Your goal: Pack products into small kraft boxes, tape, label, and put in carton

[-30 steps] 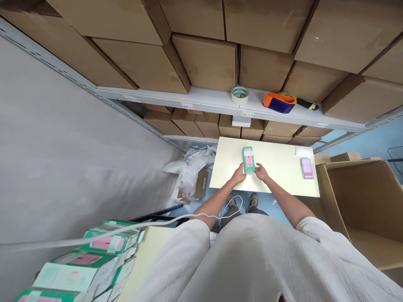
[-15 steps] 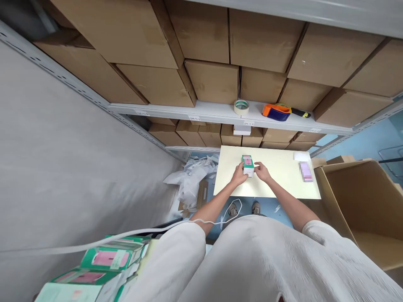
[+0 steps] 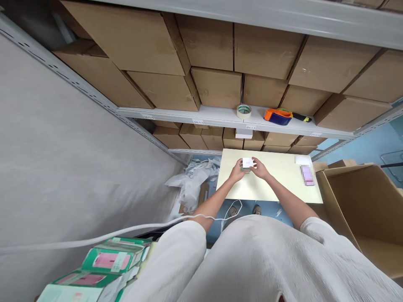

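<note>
Between my two hands, over the pale yellow tabletop (image 3: 273,184), is a small box (image 3: 247,162) whose white end with faint pink print faces up. A darker greenish side shows just below that end. My left hand (image 3: 238,171) is wrapped round its left side, and my right hand (image 3: 259,168) grips the right side and near edge. At the table's right end lie a stack of purple-pink packs (image 3: 307,175), blurred in the picture, and a white piece (image 3: 302,160) behind them.
Shelves of cardboard boxes (image 3: 217,87) rise ahead, with a tape roll (image 3: 244,111) and an orange-blue tape dispenser (image 3: 278,116) on the ledge. A large open carton (image 3: 333,201) stands right. Green-pink boxes (image 3: 107,260) lie lower left. A white cable (image 3: 141,227) crosses my left arm.
The box has been tipped so its white end faces up instead of its green and pink face. My right hand has closed on it. The view has shifted slightly.
</note>
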`<state>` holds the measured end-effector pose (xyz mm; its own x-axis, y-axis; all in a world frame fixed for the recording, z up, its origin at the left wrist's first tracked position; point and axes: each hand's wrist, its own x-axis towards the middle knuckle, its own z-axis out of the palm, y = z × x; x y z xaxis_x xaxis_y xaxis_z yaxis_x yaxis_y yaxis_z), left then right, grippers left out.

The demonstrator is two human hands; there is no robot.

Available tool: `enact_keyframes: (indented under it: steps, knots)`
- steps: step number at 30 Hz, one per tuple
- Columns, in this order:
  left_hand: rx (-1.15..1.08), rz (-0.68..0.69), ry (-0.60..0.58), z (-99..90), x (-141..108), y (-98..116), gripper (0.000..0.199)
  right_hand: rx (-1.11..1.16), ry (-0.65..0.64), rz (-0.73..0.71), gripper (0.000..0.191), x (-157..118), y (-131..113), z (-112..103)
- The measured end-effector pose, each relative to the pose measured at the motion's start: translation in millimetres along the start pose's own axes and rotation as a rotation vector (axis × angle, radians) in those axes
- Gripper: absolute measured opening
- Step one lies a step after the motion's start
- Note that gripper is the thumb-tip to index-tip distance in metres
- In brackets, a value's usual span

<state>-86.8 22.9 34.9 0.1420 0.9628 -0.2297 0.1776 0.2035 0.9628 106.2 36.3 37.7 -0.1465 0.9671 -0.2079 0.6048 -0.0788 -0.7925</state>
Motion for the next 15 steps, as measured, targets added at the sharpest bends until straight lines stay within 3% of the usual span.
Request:
enact_keyframes:
  steps: [6,15]
  knots:
    - [0.059,0.001,-0.042,-7.2,7.8,0.4,0.082,-0.250,-0.019,-0.145,0.080,10.2,-0.3,-4.1]
    - [0.060,-0.030,-0.031,-10.8,18.0,-14.5,0.098,-0.489,-0.101,-0.230,0.060,14.7,-15.7,-13.7]
